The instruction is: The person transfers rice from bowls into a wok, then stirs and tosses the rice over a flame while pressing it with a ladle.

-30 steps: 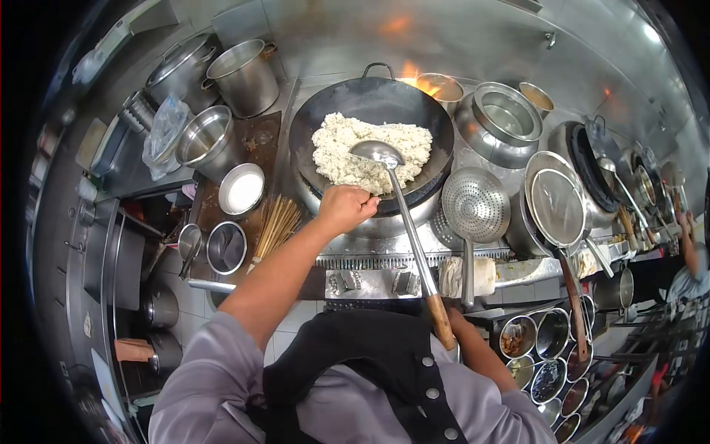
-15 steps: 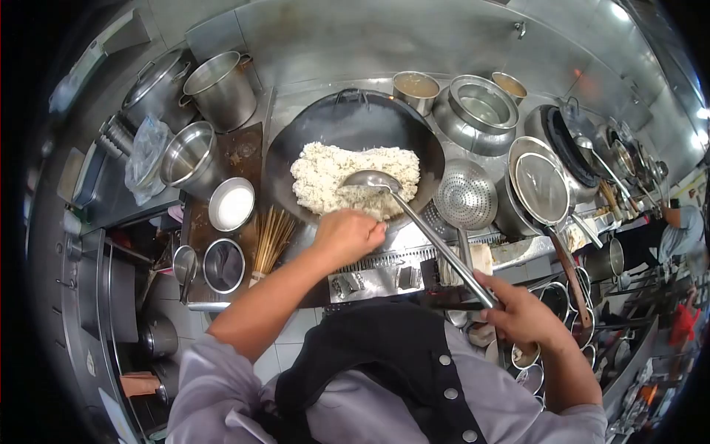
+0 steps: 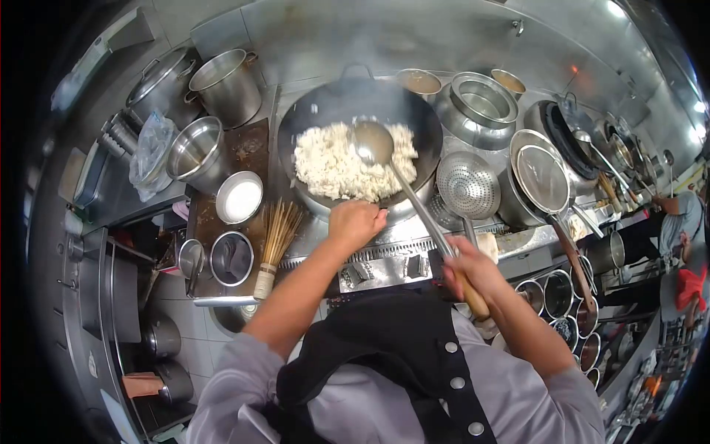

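Note:
A large dark wok (image 3: 325, 107) holds a mass of white rice (image 3: 325, 163). My left hand (image 3: 355, 224) is closed at the wok's near rim; what its fingers grip there is hidden. My right hand (image 3: 473, 268), a little blurred, is wrapped round the long handle of a metal ladle (image 3: 373, 143), whose wooden end shows below the hand. The ladle's bowl is over the rice, slightly right of its middle. A bundled bamboo brush (image 3: 277, 237) stands to the left of my left forearm.
Right of the wok are a perforated skimmer (image 3: 468, 185), a round strainer (image 3: 542, 179) and a lidded pot (image 3: 484, 103). To the left are a bowl of white contents (image 3: 242, 201), a metal pot (image 3: 198, 152) and a stockpot (image 3: 224, 85). Another person (image 3: 682, 222) stands far right.
The ladle's bowl has moved up and turned, and my right hand has shifted left and nearer the wok. The wok's far side is blurred, and the rice is looser, with some pieces apart.

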`<state>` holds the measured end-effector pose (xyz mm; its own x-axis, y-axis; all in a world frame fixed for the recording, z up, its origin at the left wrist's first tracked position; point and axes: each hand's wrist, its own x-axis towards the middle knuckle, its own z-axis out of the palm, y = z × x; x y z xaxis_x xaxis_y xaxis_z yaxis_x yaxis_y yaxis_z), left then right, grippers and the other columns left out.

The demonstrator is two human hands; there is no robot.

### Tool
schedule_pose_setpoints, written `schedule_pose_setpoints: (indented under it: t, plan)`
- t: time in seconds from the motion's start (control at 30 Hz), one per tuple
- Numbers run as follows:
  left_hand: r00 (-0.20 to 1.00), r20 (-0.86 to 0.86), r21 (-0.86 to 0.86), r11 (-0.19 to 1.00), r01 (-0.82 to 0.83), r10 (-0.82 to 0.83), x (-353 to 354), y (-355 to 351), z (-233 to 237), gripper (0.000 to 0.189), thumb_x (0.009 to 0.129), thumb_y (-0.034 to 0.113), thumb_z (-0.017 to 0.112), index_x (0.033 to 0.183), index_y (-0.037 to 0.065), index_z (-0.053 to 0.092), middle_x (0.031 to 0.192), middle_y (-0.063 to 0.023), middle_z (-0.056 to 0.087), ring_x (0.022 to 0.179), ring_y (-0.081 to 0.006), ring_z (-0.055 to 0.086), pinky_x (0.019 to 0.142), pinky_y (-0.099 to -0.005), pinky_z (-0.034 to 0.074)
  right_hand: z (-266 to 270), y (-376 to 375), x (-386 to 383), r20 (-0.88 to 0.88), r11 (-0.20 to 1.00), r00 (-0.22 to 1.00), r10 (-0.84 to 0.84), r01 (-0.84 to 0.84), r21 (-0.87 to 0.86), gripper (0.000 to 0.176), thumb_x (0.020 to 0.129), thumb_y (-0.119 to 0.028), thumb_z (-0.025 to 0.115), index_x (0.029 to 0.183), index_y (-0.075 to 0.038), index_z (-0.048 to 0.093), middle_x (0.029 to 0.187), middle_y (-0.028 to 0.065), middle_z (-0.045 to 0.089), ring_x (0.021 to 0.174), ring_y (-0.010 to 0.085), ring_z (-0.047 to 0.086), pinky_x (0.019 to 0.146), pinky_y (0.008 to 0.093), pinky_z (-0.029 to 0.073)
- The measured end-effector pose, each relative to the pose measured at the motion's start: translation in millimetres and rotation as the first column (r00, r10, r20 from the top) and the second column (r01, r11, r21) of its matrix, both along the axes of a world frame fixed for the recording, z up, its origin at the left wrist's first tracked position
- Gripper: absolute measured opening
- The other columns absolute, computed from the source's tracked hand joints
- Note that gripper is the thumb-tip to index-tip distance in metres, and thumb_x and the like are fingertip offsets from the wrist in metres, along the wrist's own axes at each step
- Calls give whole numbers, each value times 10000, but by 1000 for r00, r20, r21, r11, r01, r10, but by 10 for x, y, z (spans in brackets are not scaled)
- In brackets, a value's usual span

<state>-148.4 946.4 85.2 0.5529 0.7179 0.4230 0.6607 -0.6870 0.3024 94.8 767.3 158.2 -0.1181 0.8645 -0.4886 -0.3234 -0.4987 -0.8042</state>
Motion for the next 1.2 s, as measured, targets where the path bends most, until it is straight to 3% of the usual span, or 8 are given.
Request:
schedule_pose_setpoints:
  t: [0.13,0.27,0.33,0.5,0.7,0.9,1.1,1.2]
  plan:
    - [990,-63,-55,991,123,-126,-344,-898,-391,398,910,395,619,642,110,691,628,-114,651,609,-340,655,571,-501,521,489,94,-109,227,984,974,-18,-23,178,569,988,-45,550,1526,-81,367,728,65,583,464,150,533,430,295,455]
    - [948,-317,-197,979,-50,-16,-254,-600,805,402,919,411,603,665,113,693,657,-121,668,631,-340,673,574,-500,520,784,-574,34,64,997,997,-44,39,72,531,987,-58,550,1497,-110,413,708,70,568,453,147,518,430,267,437]
    - [997,-10,-95,993,71,-72,-70,-136,633,468,934,402,592,606,71,640,639,-166,625,619,-377,631,589,-498,497,518,-508,24,-101,997,992,-73,76,27,538,984,-42,544,1500,-116,410,704,68,566,453,146,519,432,265,436]
    - [993,-97,-48,997,62,-66,-163,-724,-426,413,930,400,597,663,101,695,712,-115,685,663,-349,669,589,-491,531,249,137,-61,260,974,966,4,-62,217,566,1004,-43,522,1544,-119,370,709,67,572,456,145,533,416,282,436]
    - [981,-178,-161,986,42,-71,-178,-309,779,414,928,400,597,656,105,698,673,-132,675,638,-356,669,595,-491,531,834,-659,47,-107,993,991,-80,88,79,536,977,-64,561,1493,-121,426,721,56,575,438,141,502,411,281,429]
    - [996,-84,28,999,40,-38,-121,-748,-538,390,901,390,639,648,98,693,670,-117,665,624,-329,666,570,-475,523,299,167,4,121,986,992,-17,-4,169,544,993,-47,552,1516,-125,420,733,86,589,433,157,520,411,292,442]
    - [975,-215,-131,991,21,-50,-197,-428,727,411,912,409,607,662,93,690,703,-131,682,648,-349,671,577,-487,524,934,-685,127,-201,989,976,-82,105,104,522,986,-45,568,1489,-115,445,712,58,579,445,140,518,414,286,439]
    - [999,37,16,999,-40,39,117,-62,114,441,901,402,625,621,63,663,646,-178,637,634,-380,652,603,-493,517,278,-197,116,-52,995,998,-29,24,-93,519,972,-57,567,1477,-120,464,737,91,595,439,139,512,411,283,439]
